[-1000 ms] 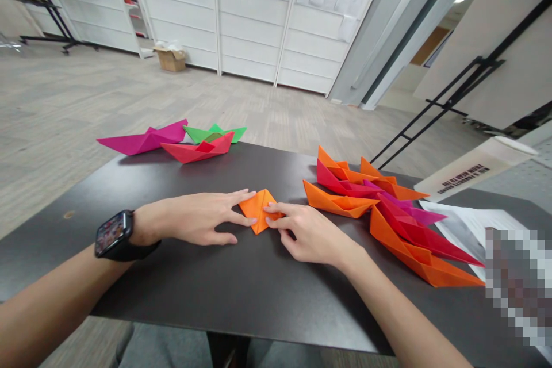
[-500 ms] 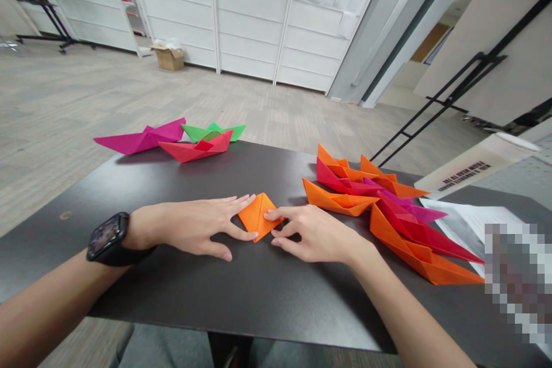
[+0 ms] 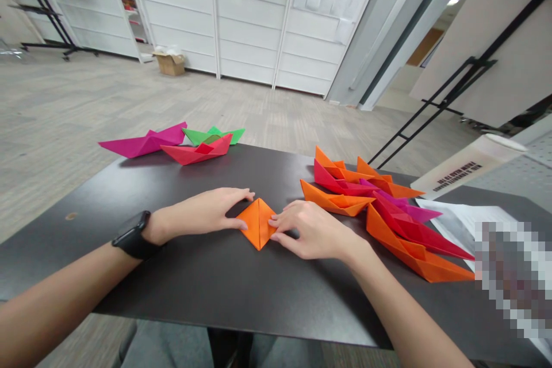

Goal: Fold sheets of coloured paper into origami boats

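Observation:
An orange folded paper diamond (image 3: 258,225) lies on the dark table, a crease running down its middle. My left hand (image 3: 211,211) is at its left side, thumb on the left corner and fingers apart from the thumb beyond it; a black watch is on that wrist. At the right corner, my right hand (image 3: 308,229) has its thumb and fingertips closed on the paper's edge.
Orange, red and magenta paper boats (image 3: 338,201) cluster on the right. Magenta, green and red boats (image 3: 198,150) stand at the back left. A white cylinder (image 3: 468,165) and paper sheets (image 3: 487,214) lie at the right.
The orange diamond has turned slightly to sit more upright. My left hand has drawn its fingers back off the paper's top, with its thumb now at the left corner. The view has shifted slightly.

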Motion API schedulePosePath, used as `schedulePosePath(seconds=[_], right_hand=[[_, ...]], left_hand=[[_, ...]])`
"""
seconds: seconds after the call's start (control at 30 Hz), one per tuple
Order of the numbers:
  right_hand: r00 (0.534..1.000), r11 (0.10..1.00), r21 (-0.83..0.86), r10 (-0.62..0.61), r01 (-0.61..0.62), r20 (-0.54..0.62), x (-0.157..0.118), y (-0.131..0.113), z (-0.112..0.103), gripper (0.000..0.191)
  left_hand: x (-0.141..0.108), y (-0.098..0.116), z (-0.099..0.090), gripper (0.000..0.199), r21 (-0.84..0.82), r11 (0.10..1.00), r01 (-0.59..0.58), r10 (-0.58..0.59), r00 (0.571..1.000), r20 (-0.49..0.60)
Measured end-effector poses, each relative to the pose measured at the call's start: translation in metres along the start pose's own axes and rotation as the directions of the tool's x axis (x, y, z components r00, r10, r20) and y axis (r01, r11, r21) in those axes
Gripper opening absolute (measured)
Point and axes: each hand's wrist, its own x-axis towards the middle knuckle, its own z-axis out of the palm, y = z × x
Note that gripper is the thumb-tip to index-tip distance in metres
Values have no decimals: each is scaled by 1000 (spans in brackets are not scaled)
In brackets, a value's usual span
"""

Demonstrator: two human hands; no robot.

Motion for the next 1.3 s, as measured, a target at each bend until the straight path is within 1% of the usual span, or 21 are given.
schedulePosePath(seconds=[0.03,0.07,0.1,0.13,0.2,0.23,0.27,0.33,0.37,0.43,0.53,0.6,0.63,0.7,0.77,0.83,0.9,1.03,1.2,1.3], right_hand=[[998,999,-6,-37,37,41,1,0,1,12],[997,998,-14,-57,58,59,2,0,3,14],[998,998,-27,-53,55,45,3,0,5,16],[1000,999,-41,-19,19,-9,5,1,7,16],[988,996,-39,74,-80,-133,7,5,14,14],[981,993,-30,105,-112,-161,8,8,17,13],[981,992,-22,118,-123,-157,8,11,21,14],[991,995,-18,97,-99,-93,8,16,27,19],[995,996,-19,83,-84,-64,8,18,29,20],[996,997,-9,76,-77,-47,6,20,33,19],[995,996,38,87,-85,-52,6,19,34,22],[991,985,122,126,-119,-47,7,15,32,24],[986,971,188,159,-149,-40,8,13,30,23],[972,912,348,233,-217,-4,11,9,26,18],[961,822,507,270,-260,54,13,5,22,24],[958,727,630,262,-273,113,15,3,19,28],[957,641,716,246,-277,150,15,1,18,28],[950,502,817,266,-283,166,15,-1,15,32],[953,422,871,267,-251,145,14,-2,10,36],[958,414,881,259,-228,126,14,-2,9,36]], left_hand=[[2,-1,5,47,-34,999,-13,13,1000,-8],[3,-3,8,49,-82,996,-29,28,999,-16],[4,-4,11,48,-148,988,-39,35,999,-27],[5,-5,13,46,-223,974,-41,33,999,-41],[7,-7,16,48,-352,935,-35,14,998,-62],[7,-6,16,51,-380,924,-30,4,997,-71],[7,-5,16,53,-377,926,-28,-3,997,-81],[5,-1,16,57,-298,954,-23,-6,995,-97],[5,1,16,59,-252,968,-19,-5,996,-93],[4,4,16,62,-212,977,-21,8,998,-62],[5,4,18,63,-290,957,-28,18,999,-35],[7,3,20,61,-413,911,-10,-11,999,-49],[8,2,20,62,-497,868,12,-39,998,-44],[10,2,20,65,-667,743,63,-101,995,-19],[10,4,17,65,-779,621,92,-149,989,-1],[10,7,13,62,-824,561,86,-177,984,-18],[10,10,9,57,-839,538,79,-197,980,-33],[9,11,4,49,-850,520,88,-219,975,-33],[8,12,0,40,-842,534,76,-205,978,-41],[7,15,-2,38,-842,531,93,-221,975,-32]])
